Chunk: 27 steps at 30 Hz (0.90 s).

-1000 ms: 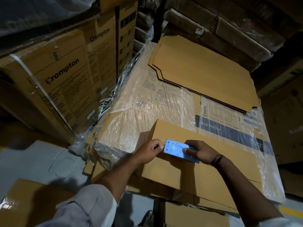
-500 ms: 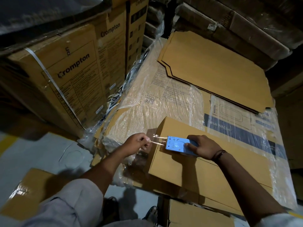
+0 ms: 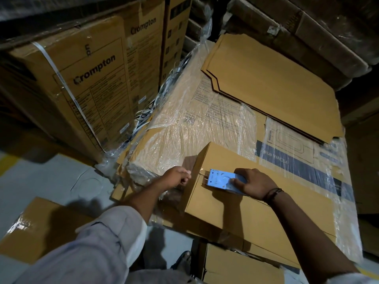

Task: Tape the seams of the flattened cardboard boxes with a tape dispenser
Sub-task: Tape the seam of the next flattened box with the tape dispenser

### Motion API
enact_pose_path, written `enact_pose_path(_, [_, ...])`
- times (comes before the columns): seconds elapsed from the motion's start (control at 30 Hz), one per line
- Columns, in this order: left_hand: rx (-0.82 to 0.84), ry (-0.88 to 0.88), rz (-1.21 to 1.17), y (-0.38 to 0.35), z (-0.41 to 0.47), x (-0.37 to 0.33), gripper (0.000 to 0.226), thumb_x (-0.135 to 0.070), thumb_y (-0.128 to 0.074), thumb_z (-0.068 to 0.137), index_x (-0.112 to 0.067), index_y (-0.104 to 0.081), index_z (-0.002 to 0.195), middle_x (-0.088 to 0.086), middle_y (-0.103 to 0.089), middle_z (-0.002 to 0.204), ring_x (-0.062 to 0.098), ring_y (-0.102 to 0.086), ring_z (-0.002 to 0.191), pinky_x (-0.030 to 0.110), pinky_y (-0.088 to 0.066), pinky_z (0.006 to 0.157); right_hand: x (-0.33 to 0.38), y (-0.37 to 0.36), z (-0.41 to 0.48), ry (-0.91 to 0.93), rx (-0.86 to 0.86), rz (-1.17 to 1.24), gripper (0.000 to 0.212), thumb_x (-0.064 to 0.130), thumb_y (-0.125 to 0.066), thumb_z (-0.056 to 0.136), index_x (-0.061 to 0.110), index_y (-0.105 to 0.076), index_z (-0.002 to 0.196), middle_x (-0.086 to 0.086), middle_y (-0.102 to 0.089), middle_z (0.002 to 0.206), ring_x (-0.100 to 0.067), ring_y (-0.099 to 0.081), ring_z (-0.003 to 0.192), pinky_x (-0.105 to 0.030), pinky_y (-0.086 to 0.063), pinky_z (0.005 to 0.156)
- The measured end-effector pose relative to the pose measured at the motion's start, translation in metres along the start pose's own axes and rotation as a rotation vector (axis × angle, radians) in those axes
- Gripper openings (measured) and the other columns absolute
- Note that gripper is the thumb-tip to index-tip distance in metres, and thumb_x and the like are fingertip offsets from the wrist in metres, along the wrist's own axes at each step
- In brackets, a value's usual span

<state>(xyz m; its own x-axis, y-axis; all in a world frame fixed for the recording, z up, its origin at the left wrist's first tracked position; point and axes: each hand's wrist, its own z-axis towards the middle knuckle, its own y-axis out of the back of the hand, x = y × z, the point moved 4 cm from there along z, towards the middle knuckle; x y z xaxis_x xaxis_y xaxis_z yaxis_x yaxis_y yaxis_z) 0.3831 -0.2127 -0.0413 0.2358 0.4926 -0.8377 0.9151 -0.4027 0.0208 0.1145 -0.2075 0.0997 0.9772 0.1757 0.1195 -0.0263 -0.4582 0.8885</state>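
**Q:** Where is the tape dispenser?

**A:** A pale blue tape dispenser [image 3: 220,179] lies flat on a flattened cardboard box [image 3: 256,212], close to that box's left edge. The box rests at the near edge of a plastic-wrapped stack [image 3: 184,128] of cartons.

**Q:** What are the hands doing?

**A:** The right hand [image 3: 255,183], with a dark band [image 3: 273,194] on its wrist, grips the dispenser's rear end, fingers curled over it. The left hand [image 3: 178,178] sits just off the box's left edge. Its fingers are curled tight, pinching the end of clear tape [image 3: 202,174]. Only thin glints of the tape show between hand and dispenser.

**Q:** What else is on the stack?

**A:** A second flat cardboard sheet [image 3: 272,85] lies toward the far right corner, well apart from the hands.

**Q:** And around it?

**A:** Tall cartons [image 3: 88,83] printed "Crompton" stand to the left of the stack. A grey floor [image 3: 51,177] shows below them, with another brown box [image 3: 37,228] at the near left. A pale sleeve [image 3: 98,249] covers the left upper arm.
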Motion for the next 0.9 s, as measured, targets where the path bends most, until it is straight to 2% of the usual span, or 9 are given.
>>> enact_pose_path(0.13, [-0.026, -0.004, -0.005, -0.009, 0.004, 0.004, 0.03, -0.032, -0.047, 0.111, -0.016, -0.066, 0.095, 0.003, -0.06, 0.083, 0.017, -0.055, 0.075, 0.031, -0.044, 0.074, 0.001, 0.0, 0.002, -0.022, -0.007, 0.004, 0.047, 0.067, -0.037, 0.089, 0.033, -0.058, 0.114, 0.007, -0.06, 0.099, -0.019, -0.062, 0.085, -0.03, -0.043, 0.063])
enact_pose_path(0.33, [-0.297, -0.144, 0.429, -0.031, 0.006, -0.002, 0.033, -0.045, -0.039, 0.112, -0.024, -0.059, 0.096, 0.001, -0.065, 0.089, 0.022, -0.064, 0.086, 0.034, -0.048, 0.072, 0.002, -0.003, 0.001, -0.02, -0.025, 0.006, 0.025, 0.056, -0.048, 0.099, 0.034, -0.058, 0.105, 0.004, -0.066, 0.098, -0.018, -0.062, 0.081, -0.031, -0.045, 0.062])
enact_pose_path(0.4, [-0.363, -0.166, 0.673, -0.035, 0.002, -0.007, 0.039, -0.049, -0.03, 0.112, -0.023, -0.058, 0.11, 0.003, -0.063, 0.097, 0.027, -0.065, 0.098, 0.041, -0.052, 0.084, 0.003, -0.003, 0.001, -0.025, -0.027, 0.009, 0.025, 0.057, -0.047, 0.097, 0.034, -0.057, 0.102, 0.004, -0.065, 0.095, -0.017, -0.061, 0.079, -0.03, -0.042, 0.059])
enact_pose_path(0.5, [-0.382, 0.074, 0.962, -0.023, 0.004, 0.001, 0.053, -0.059, -0.033, 0.107, -0.019, -0.049, 0.139, 0.018, -0.059, 0.127, 0.037, -0.057, 0.12, 0.05, -0.044, 0.099, 0.002, -0.002, 0.002, -0.032, -0.033, -0.042, 0.027, 0.059, -0.046, 0.096, 0.034, -0.056, 0.1, 0.005, -0.064, 0.094, -0.018, -0.061, 0.079, -0.029, -0.041, 0.058])
enact_pose_path(0.57, [-0.455, 0.062, 0.825, -0.018, 0.003, -0.001, 0.051, -0.054, -0.038, 0.107, -0.015, -0.056, 0.133, 0.017, -0.06, 0.126, 0.036, -0.059, 0.115, 0.043, -0.047, 0.093, 0.0, -0.002, 0.003, -0.041, -0.045, -0.053, 0.026, 0.058, -0.047, 0.097, 0.034, -0.056, 0.102, 0.005, -0.064, 0.095, -0.018, -0.062, 0.08, -0.03, -0.045, 0.06])
enact_pose_path(0.63, [-0.589, -0.134, 0.505, -0.026, -0.01, -0.016, 0.043, -0.048, -0.038, 0.111, -0.015, -0.066, 0.108, 0.008, -0.065, 0.101, 0.027, -0.064, 0.094, 0.033, -0.047, 0.071, 0.0, -0.004, 0.003, -0.045, -0.054, -0.072, 0.03, 0.058, -0.046, 0.097, 0.032, -0.059, 0.104, 0.004, -0.066, 0.096, -0.019, -0.062, 0.081, -0.032, -0.05, 0.064])
enact_pose_path(0.7, [-0.579, -0.255, 0.349, -0.048, -0.019, -0.033, 0.043, -0.045, -0.038, 0.112, -0.019, -0.061, 0.087, 0.0, -0.063, 0.079, 0.019, -0.063, 0.073, 0.027, -0.039, 0.056, 0.002, -0.005, 0.003, -0.048, -0.064, -0.092, 0.035, 0.059, -0.045, 0.096, 0.03, -0.061, 0.107, 0.002, -0.068, 0.096, -0.02, -0.063, 0.081, -0.035, -0.054, 0.068])
enact_pose_path(0.77, [-0.519, -0.236, 0.31, -0.071, -0.02, -0.041, 0.044, -0.047, -0.036, 0.113, -0.017, -0.06, 0.089, 0.0, -0.064, 0.079, 0.018, -0.065, 0.071, 0.026, -0.039, 0.053, 0.003, -0.006, 0.004, -0.048, -0.07, -0.108, 0.039, 0.06, -0.045, 0.095, 0.029, -0.062, 0.11, 0.0, -0.068, 0.097, -0.021, -0.063, 0.082, -0.035, -0.054, 0.07])
enact_pose_path(0.9, [-0.465, -0.143, 0.242, -0.088, -0.008, -0.027, 0.046, -0.052, -0.03, 0.112, -0.016, -0.059, 0.112, 0.001, -0.067, 0.097, 0.019, -0.068, 0.087, 0.027, -0.048, 0.059, 0.001, -0.004, 0.003, -0.04, -0.081, -0.101, 0.038, 0.058, -0.046, 0.098, 0.027, -0.063, 0.113, -0.001, -0.069, 0.099, -0.023, -0.062, 0.084, -0.034, -0.049, 0.069])
